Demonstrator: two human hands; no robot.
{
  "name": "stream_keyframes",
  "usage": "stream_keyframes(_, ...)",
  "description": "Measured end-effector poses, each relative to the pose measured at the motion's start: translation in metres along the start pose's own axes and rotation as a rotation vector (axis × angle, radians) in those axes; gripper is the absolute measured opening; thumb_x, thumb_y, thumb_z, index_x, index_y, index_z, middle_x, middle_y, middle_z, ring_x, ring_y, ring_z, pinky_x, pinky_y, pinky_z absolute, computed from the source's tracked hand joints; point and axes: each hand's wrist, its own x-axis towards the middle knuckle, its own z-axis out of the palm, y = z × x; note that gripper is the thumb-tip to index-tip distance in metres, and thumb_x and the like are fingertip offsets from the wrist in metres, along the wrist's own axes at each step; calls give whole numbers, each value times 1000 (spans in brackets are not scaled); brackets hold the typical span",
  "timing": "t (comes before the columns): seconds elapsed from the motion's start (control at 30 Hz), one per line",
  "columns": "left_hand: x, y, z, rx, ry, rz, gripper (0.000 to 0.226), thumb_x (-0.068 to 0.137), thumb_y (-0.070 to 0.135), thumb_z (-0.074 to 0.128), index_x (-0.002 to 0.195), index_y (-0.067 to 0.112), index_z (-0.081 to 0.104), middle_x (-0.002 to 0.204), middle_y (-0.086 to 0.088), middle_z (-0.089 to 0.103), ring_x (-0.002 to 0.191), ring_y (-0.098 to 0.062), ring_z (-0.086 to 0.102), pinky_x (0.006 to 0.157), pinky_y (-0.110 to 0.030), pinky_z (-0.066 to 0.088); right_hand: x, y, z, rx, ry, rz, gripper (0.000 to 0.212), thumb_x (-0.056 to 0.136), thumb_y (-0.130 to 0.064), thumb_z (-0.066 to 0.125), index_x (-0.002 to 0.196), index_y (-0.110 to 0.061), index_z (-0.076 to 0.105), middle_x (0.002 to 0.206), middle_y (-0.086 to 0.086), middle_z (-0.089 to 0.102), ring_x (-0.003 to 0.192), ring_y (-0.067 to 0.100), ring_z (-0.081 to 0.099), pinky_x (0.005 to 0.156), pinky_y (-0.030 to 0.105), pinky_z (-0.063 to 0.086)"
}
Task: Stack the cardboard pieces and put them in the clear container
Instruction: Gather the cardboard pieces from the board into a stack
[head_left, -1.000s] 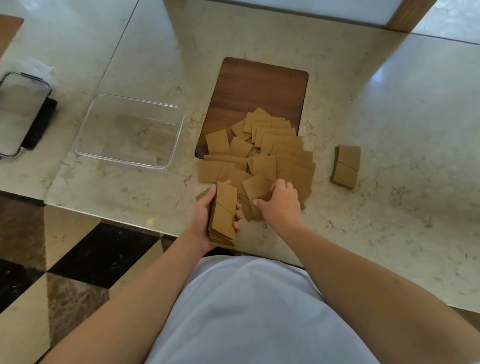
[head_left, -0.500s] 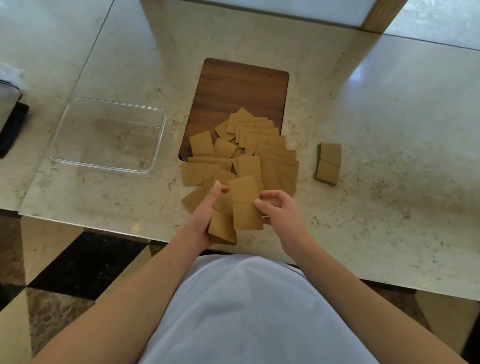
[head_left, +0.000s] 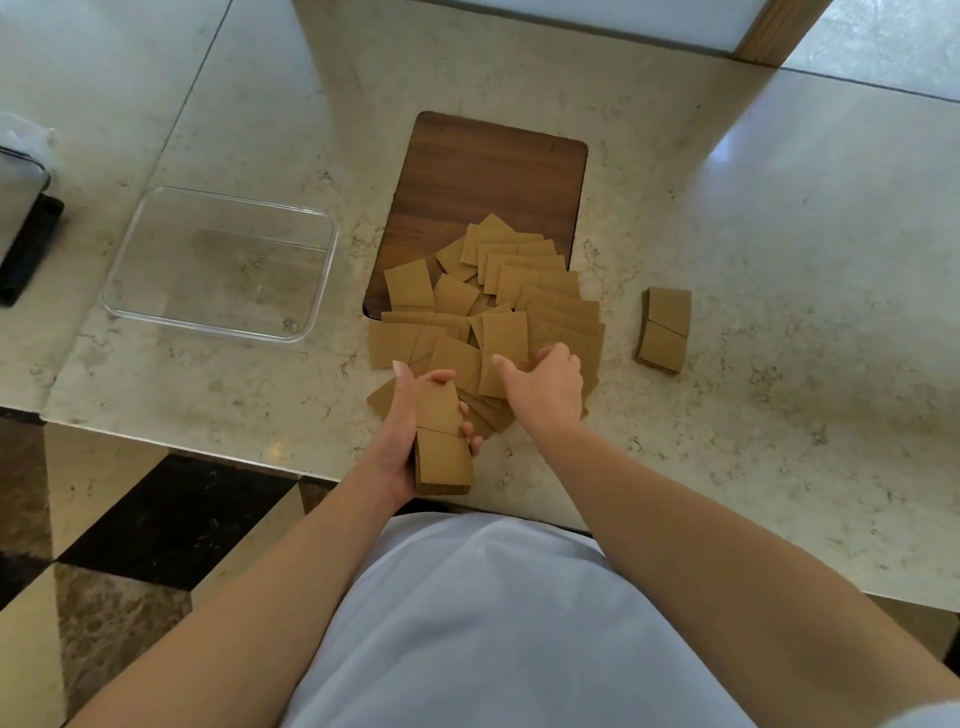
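Observation:
Several brown cardboard pieces (head_left: 506, 306) lie spread and overlapping on the marble counter, partly over a dark wooden board (head_left: 493, 176). My left hand (head_left: 400, 436) grips a stack of cardboard pieces (head_left: 444, 441) near the counter's front edge. My right hand (head_left: 545, 384) reaches into the near side of the spread and its fingers curl on a loose piece (head_left: 493, 376). The clear container (head_left: 306, 291) stands to the left with nothing in it. A second small stack (head_left: 665, 327) lies apart on the right.
A black and clear object (head_left: 23, 228) sits at the far left edge. The counter's front edge (head_left: 208, 457) runs just below my left hand, with checkered floor beneath. A wooden post (head_left: 769, 26) stands at the back right.
The piece my right hand carried half a second ago now lies on the stack in my left hand. My right hand has gone back to the spread pile.

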Motion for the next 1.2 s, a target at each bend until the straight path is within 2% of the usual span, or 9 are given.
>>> stream_keyframes(0.1,-2,5,-1,-12,-32,4,72,85,83,50,119,22,65,101,-19,68,79,-30,66,70,-41,57,1,-5,16,-219,71,-3,78,78,-63,76,129,-12,46,131,9,48,124,31,46,98,46,45)
stream_keyframes(0.27,-11,8,-11,9,-119,-34,57,91,52,71,141,27,58,117,-21,69,94,-34,70,74,-45,60,1,-6,24,-393,69,-115,70,75,-54,77,122,-13,45,126,9,47,119,31,46,91,44,46)
stream_keyframes(0.4,-8,7,-16,29,-95,-26,56,90,44,77,140,25,59,115,-20,69,92,-33,70,74,-45,60,1,-6,19,-389,29,-159,65,74,-53,75,118,-12,48,123,9,49,117,31,47,89,43,47)
stream_keyframes(0.6,6,7,-14,-27,-23,56,57,89,56,67,136,26,55,111,-17,69,93,-33,69,77,-47,60,-6,3,-1,-209,32,-141,64,75,-51,71,121,-11,50,112,3,45,114,28,47,90,39,43)
stream_keyframes(0.8,14,7,-7,7,16,27,66,83,71,55,133,27,59,109,-16,74,89,-32,75,74,-48,63,-41,5,-17,-8,-251,-77,71,56,-68,73,111,-28,51,110,-7,57,104,16,56,84,39,56)
stream_keyframes(0.93,18,9,-2,125,45,4,69,78,78,54,127,31,67,120,-15,75,106,-37,74,83,-53,62,-58,-5,-17,2,-459,-42,78,51,-70,70,114,-31,46,101,-11,61,87,8,65,59,25,54)
stream_keyframes(1.0,17,10,2,141,37,6,67,76,76,62,125,30,68,114,-14,74,106,-34,70,91,-53,59,-61,-11,-13,-53,-492,-71,78,54,-70,71,116,-32,43,99,-12,60,85,9,65,61,29,57)
stream_keyframes(1.07,16,11,3,184,17,33,69,71,71,75,126,30,69,112,-12,75,102,-31,72,86,-48,61,-63,-14,-10,-107,-453,-105,77,57,-73,70,115,-32,40,97,-12,59,84,10,65,68,36,61)
stream_keyframes(1.2,13,13,2,188,5,36,58,72,28,86,128,29,68,109,-12,77,90,-28,76,70,-44,64,-59,-19,-7,-227,-414,-237,73,63,-81,64,110,-29,46,91,-14,59,76,4,61,53,25,47)
